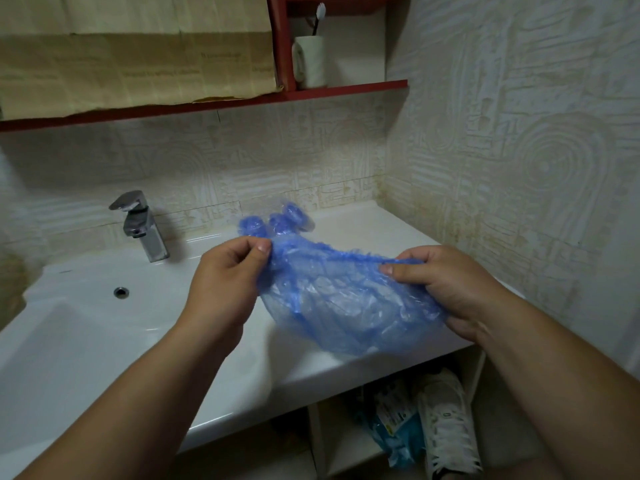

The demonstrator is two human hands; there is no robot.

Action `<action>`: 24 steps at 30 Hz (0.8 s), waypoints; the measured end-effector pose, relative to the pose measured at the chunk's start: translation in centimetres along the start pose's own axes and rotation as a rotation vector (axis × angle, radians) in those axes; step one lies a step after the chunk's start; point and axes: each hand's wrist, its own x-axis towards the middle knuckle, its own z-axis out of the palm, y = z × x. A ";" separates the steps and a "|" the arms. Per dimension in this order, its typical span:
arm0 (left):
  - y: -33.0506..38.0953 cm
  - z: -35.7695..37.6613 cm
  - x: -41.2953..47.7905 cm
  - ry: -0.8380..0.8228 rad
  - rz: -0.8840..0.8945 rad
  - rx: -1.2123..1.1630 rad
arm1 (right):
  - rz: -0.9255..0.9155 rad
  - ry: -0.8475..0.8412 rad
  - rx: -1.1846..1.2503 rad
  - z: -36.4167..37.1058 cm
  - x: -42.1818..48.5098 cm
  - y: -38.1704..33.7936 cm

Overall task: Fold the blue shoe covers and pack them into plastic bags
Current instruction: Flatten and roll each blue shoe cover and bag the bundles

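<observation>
I have both hands out in front of me over the white counter (346, 372). My left hand (227, 285) pinches one end of a blue shoe cover (346, 306) between thumb and curled forefinger. My right hand (450, 289) grips the other end, with the thumb pressed on the gathered edge and the fingers curled underneath. The cover hangs stretched between them, its crinkled pouch sagging just above the counter's front right part.

Below the counter I can see a white shoe (446, 427) beside a blue packet (394, 434). To the left is the sink basin (69, 341) with its overflow hole (121, 291).

Behind the held cover, a small heap of more blue shoe covers (277, 221) lies on the counter near the wall. The chrome faucet (142, 226) stands left of that heap. Higher up, a red shelf (346, 89) carries a white cup (310, 60) with a toothbrush (318, 17) standing in it.
</observation>
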 end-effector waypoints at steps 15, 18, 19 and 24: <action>-0.4 1.8 -1.5 -0.114 -0.124 0.037 | -0.096 -0.027 -0.082 1.2 -0.8 0.0; -0.6 1.7 -1.1 -0.025 0.000 0.142 | -0.124 -0.007 -0.101 1.1 -0.8 0.0; -0.5 1.6 -0.9 0.007 0.024 0.171 | -0.134 0.006 -0.119 0.9 -0.7 0.1; -0.6 1.2 -0.2 0.134 0.132 0.314 | -0.195 0.051 -0.258 0.3 -0.4 0.1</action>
